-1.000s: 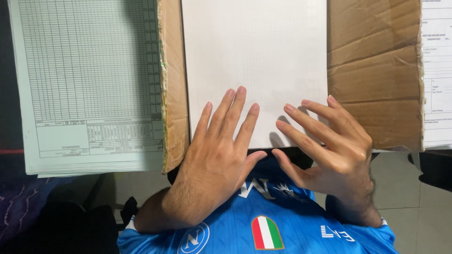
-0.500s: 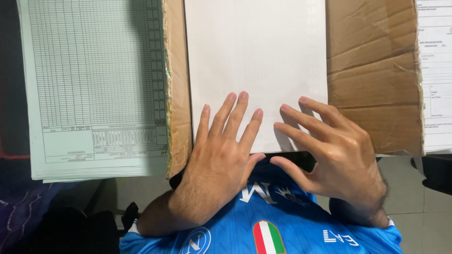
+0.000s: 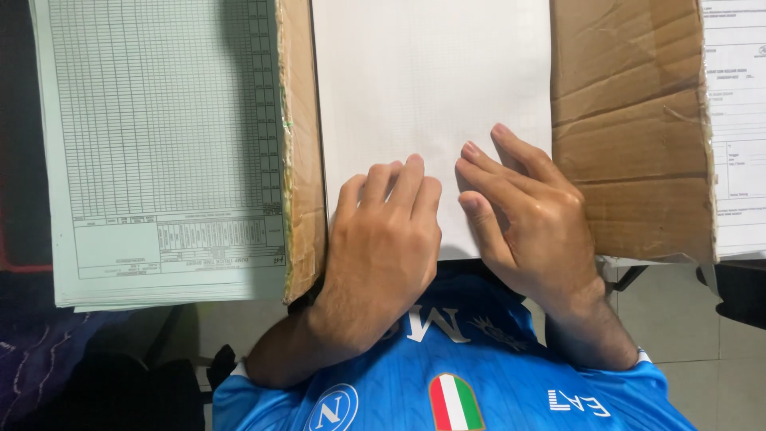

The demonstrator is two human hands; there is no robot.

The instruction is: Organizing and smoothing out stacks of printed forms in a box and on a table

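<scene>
A blank white sheet of paper (image 3: 431, 88) lies on a brown cardboard board (image 3: 638, 136). My left hand (image 3: 383, 247) rests palm down on the sheet's near edge, its fingers curled under at the tips. Right beside it, my right hand (image 3: 527, 215) presses on the sheet's near right part, fingers together and pointing up and to the left. Neither hand holds anything.
A stack of pale green ruled forms (image 3: 159, 144) lies to the left of the cardboard. A white printed form (image 3: 738, 128) lies at the right edge. Below are my blue shirt (image 3: 447, 383) and a tiled floor (image 3: 702, 319).
My left hand's fingers have curled in from a flat spread. My right hand has shifted up and left on the sheet, with its fingers drawn together.
</scene>
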